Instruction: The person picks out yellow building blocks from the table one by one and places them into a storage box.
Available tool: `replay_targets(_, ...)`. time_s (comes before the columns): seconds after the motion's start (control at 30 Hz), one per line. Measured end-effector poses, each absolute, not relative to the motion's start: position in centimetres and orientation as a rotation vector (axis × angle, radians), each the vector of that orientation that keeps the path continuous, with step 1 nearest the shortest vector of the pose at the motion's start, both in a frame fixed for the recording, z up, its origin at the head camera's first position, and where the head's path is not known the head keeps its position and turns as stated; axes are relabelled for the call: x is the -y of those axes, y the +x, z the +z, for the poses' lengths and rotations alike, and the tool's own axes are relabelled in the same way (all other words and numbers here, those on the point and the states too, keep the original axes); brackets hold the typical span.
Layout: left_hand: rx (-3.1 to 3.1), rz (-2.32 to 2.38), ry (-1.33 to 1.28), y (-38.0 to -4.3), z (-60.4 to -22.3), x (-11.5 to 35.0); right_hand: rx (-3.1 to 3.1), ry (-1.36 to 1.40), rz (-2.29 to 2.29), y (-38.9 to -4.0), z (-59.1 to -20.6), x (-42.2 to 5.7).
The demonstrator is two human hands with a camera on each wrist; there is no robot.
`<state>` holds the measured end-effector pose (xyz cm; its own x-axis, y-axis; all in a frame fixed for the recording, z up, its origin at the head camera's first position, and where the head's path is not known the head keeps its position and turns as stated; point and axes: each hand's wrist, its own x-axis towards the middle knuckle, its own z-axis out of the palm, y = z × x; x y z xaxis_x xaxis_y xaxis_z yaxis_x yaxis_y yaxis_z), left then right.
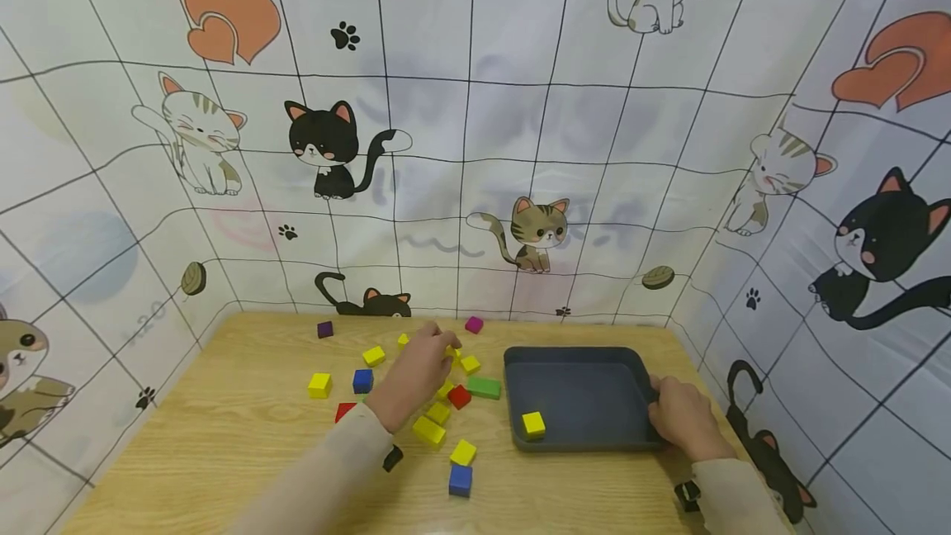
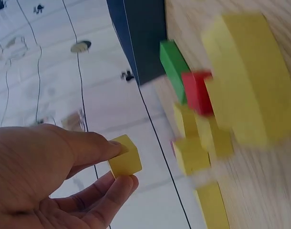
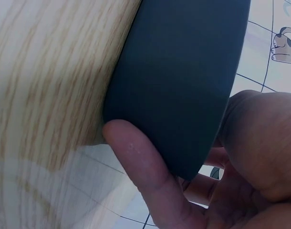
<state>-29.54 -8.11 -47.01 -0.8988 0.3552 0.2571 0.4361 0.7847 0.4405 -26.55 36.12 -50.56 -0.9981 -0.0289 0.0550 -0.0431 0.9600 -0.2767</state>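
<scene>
My left hand (image 1: 416,370) is over the scattered blocks left of the tray, and in the left wrist view its thumb and fingers pinch a yellow cube (image 2: 126,160). In the head view that cube is largely hidden by the hand. A dark grey tray (image 1: 583,395) lies on the table with one yellow block (image 1: 533,424) at its near left corner. The right hand (image 1: 687,419) grips the tray's right side; the right wrist view has the thumb along the outer wall (image 3: 179,86).
Several more yellow blocks, a red block (image 1: 459,396), a green block (image 1: 484,387) and a blue block (image 1: 460,480) lie left of the tray. Purple (image 1: 324,329) and magenta cubes (image 1: 474,324) sit near the back edge. A cat-print curtain (image 1: 461,130) surrounds the wooden table (image 1: 223,436).
</scene>
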Motion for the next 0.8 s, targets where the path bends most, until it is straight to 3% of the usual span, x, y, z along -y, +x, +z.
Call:
replay_targets(0.3, 2.731, -0.685, -0.813, -29.8, -47.7, 3.3, 3.035, 0.082, 0.411, -26.7, -50.4, -35.9)
replay_targets(0.8, 2.834, -0.590, -0.861, -32.0, -50.1, -2.7, 3.022, 0.100, 0.391, -26.4, -50.4, -35.9)
